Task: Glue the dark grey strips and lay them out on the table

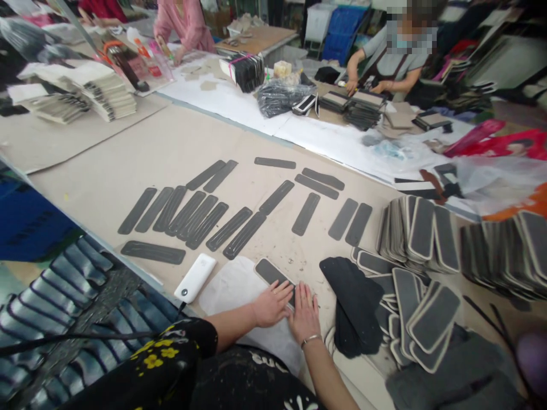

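A dark grey strip with a pale border [270, 272] lies on a white sheet [233, 285] near the table's front edge. My left hand [273, 303] rests flat on it, fingers stretched out. Beside it my right hand [305, 307] also presses flat, its fingers together and straight, with a bracelet at the wrist. The strip's near end is hidden under both hands. Just right of them are black rounded pieces [350, 302] and a loose heap of bordered grey strips [433, 316].
Several glossy dark strips [200, 216] are spread over the table. A white power bank [195, 278] with a cable lies front left. Stacks of bordered strips [421, 233] stand at the right. Across the table a co-worker [395, 57] handles dark pieces; pale stacks [102, 91] sit back left.
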Demonstrator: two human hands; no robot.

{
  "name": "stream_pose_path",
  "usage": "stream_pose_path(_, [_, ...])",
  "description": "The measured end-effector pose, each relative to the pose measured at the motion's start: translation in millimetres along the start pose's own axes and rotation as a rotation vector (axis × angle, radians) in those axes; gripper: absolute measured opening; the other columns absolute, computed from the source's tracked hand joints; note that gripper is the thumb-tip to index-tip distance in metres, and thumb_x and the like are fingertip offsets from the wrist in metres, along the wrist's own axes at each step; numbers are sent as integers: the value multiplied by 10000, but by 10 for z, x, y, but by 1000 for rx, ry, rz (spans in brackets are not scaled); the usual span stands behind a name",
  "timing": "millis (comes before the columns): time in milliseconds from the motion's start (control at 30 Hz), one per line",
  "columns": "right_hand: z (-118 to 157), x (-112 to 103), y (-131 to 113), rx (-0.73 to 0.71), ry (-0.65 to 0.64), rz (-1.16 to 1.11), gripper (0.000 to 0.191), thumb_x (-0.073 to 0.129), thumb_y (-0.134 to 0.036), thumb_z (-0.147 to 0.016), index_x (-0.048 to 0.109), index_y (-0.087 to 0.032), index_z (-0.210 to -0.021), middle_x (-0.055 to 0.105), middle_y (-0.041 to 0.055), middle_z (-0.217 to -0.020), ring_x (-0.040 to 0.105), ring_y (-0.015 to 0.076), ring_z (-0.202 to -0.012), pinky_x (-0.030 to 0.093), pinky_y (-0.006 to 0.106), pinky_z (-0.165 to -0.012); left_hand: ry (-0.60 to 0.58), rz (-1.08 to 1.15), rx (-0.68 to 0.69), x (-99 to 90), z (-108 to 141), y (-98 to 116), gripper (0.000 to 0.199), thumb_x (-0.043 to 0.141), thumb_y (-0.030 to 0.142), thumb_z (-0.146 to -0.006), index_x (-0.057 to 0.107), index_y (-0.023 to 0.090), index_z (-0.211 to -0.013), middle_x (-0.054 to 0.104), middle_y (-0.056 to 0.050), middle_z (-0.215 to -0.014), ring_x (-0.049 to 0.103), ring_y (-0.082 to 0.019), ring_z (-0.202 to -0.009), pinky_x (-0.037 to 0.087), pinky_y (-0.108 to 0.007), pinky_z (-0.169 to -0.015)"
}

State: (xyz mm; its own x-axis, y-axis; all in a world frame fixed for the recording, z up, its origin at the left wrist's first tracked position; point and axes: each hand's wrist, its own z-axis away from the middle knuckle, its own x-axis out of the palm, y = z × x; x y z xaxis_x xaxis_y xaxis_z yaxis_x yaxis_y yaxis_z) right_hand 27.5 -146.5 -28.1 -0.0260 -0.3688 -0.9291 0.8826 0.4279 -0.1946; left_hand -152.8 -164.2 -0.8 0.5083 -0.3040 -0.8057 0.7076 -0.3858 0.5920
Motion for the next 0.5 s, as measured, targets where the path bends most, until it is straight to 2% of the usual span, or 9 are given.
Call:
stream_pose_path(100, [-9, 6, 4, -7, -2, 8, 670, 323, -454, -907, 206, -90, -1457, 111, 94, -1554, 69, 251, -1436, 66, 479, -1149, -29, -82, -50, -8, -97, -116, 673, 466, 496, -892, 322, 129, -1437, 320, -176, -1493, 227, -307, -1404, 129, -523, -1136])
stream_pose_path(200, [-18, 1, -3, -8, -9, 7, 730, 311, -532, -896, 207, -72, -1454, 117, 114, -1551, 79, 271, -1434, 91, 494, -1142, 3, -143, -171, -175, -68, -401, 663, 459, 497, -900, 313, 149, -1445, 300, -159, -1506, 208, -288, -1414, 116, -495, -1140])
stream_pose_path(300, [-20, -10, -7, -1, -20, 9, 735, 324, -523, -892, 197, -71, -1457, 114, 115, -1553, 77, 276, -1434, 97, 493, -1138, 22, -150, -254, -300, -13, -596, 655, 488, 487, -893, 319, 179, -1446, 294, -143, -1512, 203, -279, -1417, 133, -459, -1140])
stream_pose_path(400, [-31, -54, 20, -7, -22, -20, 704, 344, -481, -890, 225, -74, -1452, 168, 127, -1547, 110, 282, -1429, 123, 494, -1131, 38, -118, -269, -310, 6, -632, 675, 511, 497, -878, 316, 194, -1449, 293, -139, -1514, 207, -279, -1417, 148, -445, -1137])
stream_pose_path(500, [-71, -173, 64, -24, 21, -101, 625, 360, -435, -891, 348, -80, -1406, 325, 163, -1488, 272, 291, -1371, 216, 458, -1108, 49, -92, -260, -277, 5, -620, 672, 515, 501, -873, 330, 194, -1442, 297, -137, -1512, 209, -280, -1416, 157, -442, -1135])
